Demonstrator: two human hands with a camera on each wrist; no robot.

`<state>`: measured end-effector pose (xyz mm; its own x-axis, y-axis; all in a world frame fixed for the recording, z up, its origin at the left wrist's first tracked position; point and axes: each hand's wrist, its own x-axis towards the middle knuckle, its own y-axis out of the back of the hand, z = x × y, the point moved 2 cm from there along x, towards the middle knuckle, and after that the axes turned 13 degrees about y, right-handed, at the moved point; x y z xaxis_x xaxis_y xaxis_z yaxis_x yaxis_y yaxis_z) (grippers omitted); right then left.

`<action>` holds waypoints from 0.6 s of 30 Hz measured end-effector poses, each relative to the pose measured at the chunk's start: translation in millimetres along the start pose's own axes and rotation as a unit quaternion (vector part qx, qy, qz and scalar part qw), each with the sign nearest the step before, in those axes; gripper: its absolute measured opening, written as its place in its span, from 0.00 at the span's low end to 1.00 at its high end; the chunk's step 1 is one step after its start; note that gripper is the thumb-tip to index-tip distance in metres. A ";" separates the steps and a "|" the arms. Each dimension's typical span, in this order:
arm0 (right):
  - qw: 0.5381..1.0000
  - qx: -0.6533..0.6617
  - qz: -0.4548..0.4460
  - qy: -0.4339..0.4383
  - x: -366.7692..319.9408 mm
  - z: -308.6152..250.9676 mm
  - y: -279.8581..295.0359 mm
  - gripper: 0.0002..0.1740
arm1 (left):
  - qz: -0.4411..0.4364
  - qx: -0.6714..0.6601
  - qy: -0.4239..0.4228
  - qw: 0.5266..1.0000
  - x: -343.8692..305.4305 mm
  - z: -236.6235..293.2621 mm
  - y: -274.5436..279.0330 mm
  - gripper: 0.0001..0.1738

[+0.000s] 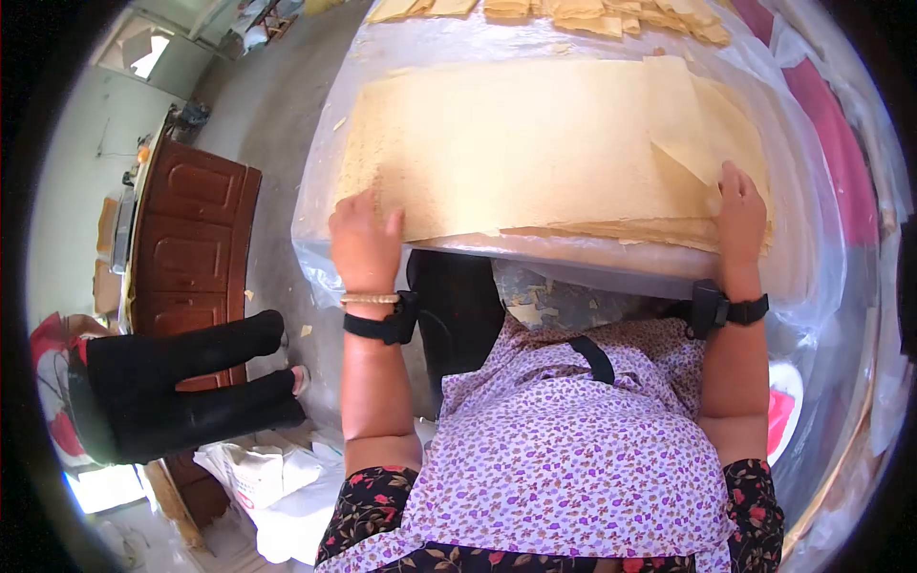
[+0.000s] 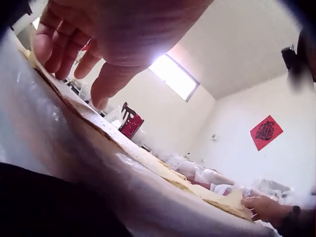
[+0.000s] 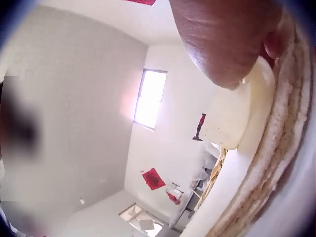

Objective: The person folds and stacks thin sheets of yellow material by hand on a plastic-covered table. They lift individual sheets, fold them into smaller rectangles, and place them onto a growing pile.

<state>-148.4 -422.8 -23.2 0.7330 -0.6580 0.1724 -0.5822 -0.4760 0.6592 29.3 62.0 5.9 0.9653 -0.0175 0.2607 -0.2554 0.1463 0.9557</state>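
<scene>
Thin yellowish sheets [image 1: 516,143] lie stacked on a plastic-covered table. The left hand [image 1: 368,244] is at the stack's near left corner; in the left wrist view that hand [image 2: 103,39] has its fingers spread loosely over the sheet edge [image 2: 98,123]. At the near right part, the right hand [image 1: 741,215] pinches the corner of a sheet, which is folded up in a flap [image 1: 686,148]. The right wrist view shows the right hand [image 3: 232,39] with a pale sheet [image 3: 227,116] curving up beside it, above the layered stack edge [image 3: 276,133].
More folded yellow sheets [image 1: 592,14] lie at the table's far edge. Clear plastic [image 1: 315,215] hangs over the table's edges. At the left are a brown cabinet [image 1: 191,229], a person in black trousers [image 1: 210,372] and white sacks [image 1: 277,477].
</scene>
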 end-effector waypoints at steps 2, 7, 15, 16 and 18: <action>0.998 -0.029 0.028 0.041 -6.2 -8.1 -5.8 0.26 | 0.027 -0.078 -0.085 0.993 -7.5 20.6 2.5 0.29; 0.911 -0.226 0.074 0.338 -25.1 -32.8 -23.2 0.20 | 0.082 -0.014 -0.001 0.997 -4.8 3.9 -26.9 0.26; 0.990 -0.105 0.068 0.065 7.6 19.0 -10.1 0.19 | 0.141 0.033 -0.033 0.989 -23.7 -27.5 -9.7 0.21; 0.991 0.056 0.107 -0.048 11.3 37.6 -6.9 0.20 | 0.131 0.002 -0.049 0.990 -20.8 -6.0 6.7 0.20; 0.877 0.376 0.178 -0.240 14.7 56.4 -14.2 0.24 | 0.051 -0.112 -0.050 0.991 -16.0 27.3 23.4 0.19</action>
<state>-149.2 -458.6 -71.3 0.3299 -0.9269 -0.1788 -0.9439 -0.3215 -0.0749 6.4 38.7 27.9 0.9216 -0.0875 0.3781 -0.3227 0.3683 0.8719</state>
